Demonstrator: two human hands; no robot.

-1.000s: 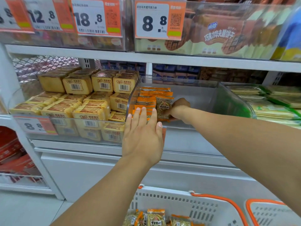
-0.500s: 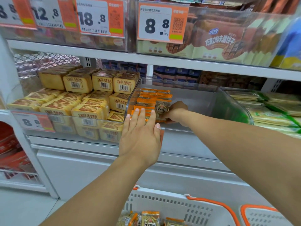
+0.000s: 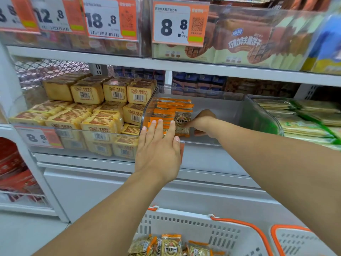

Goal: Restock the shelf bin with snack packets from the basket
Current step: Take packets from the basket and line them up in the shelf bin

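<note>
Left hand (image 3: 158, 150) flat against the near front wall of the clear shelf bin (image 3: 262, 115), fingers straight and close together, pointing up over the rim, holding nothing. Right hand (image 3: 202, 122) reached over the rim into the bin, fingers curled at the right edge of an upright snack packet (image 3: 182, 124), thumb low near the bin floor; grip on the packet likely, though the fingertips hidden behind the hand. That packet standing at the near right end of a stack of orange packets (image 3: 171, 108) packed into the left part of the bin, just beyond the left fingertips and touching the right hand. Right part of the bin bare down to its floor. Below, near the bottom edge, a white basket (image 3: 203, 228) with orange handles, holding more packets (image 3: 170, 244) of the same kind, well apart from both hands. A second basket (image 3: 299, 241) just right of it. Left of the bin, yellow cake packs (image 3: 103, 122) in a neighbouring bin; right of it, green-edged packs (image 3: 304, 117). Price tags (image 3: 177, 23) along the upper shelf, far above the hands.
</note>
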